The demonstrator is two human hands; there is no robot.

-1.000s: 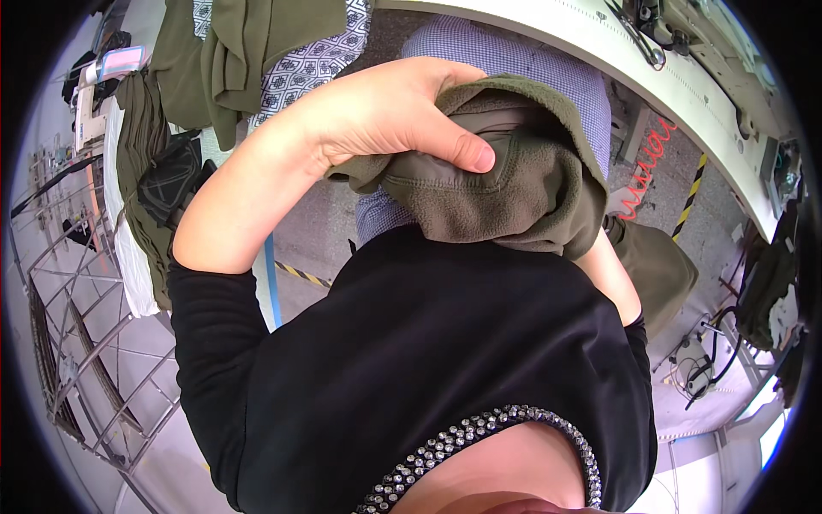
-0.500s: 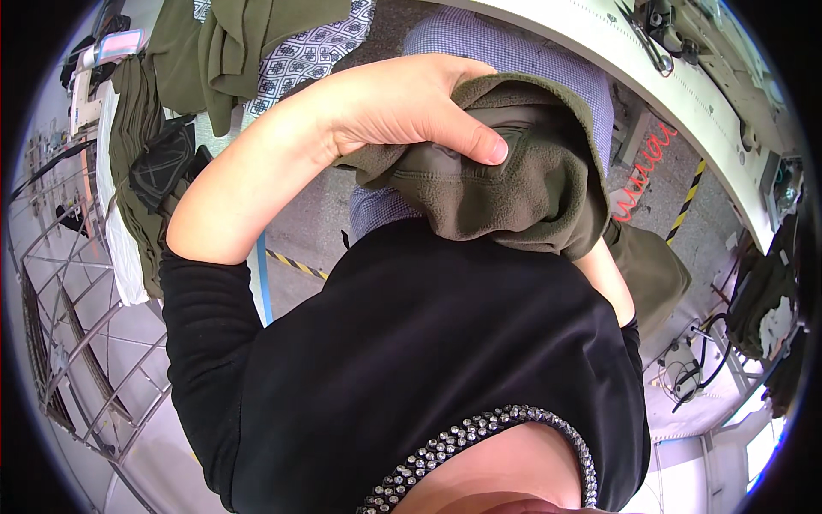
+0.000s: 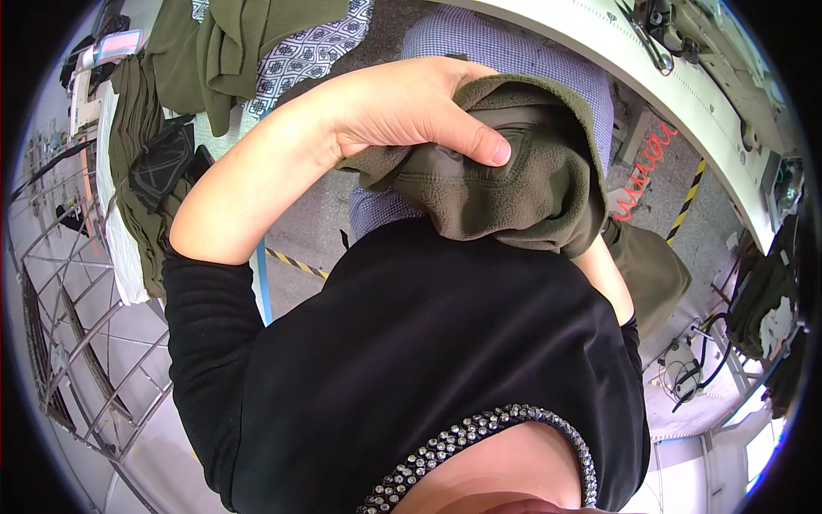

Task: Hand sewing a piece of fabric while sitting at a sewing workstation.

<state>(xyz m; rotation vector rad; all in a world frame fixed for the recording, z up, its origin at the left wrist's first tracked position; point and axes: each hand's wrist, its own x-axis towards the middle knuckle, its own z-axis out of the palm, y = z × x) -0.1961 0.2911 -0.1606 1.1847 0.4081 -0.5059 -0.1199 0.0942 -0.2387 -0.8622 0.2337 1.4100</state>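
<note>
The left hand (image 3: 419, 107) grips an olive-green fleece garment (image 3: 505, 201), thumb on top, above the blue-checked lap (image 3: 514, 43). The right hand is hidden beneath the fleece, so its grip cannot be told. Dark markings on the white worktable (image 3: 715, 146) are too small to read.

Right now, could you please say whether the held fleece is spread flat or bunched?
Bunched: the fleece curves in folds, held by the left hand.
</note>
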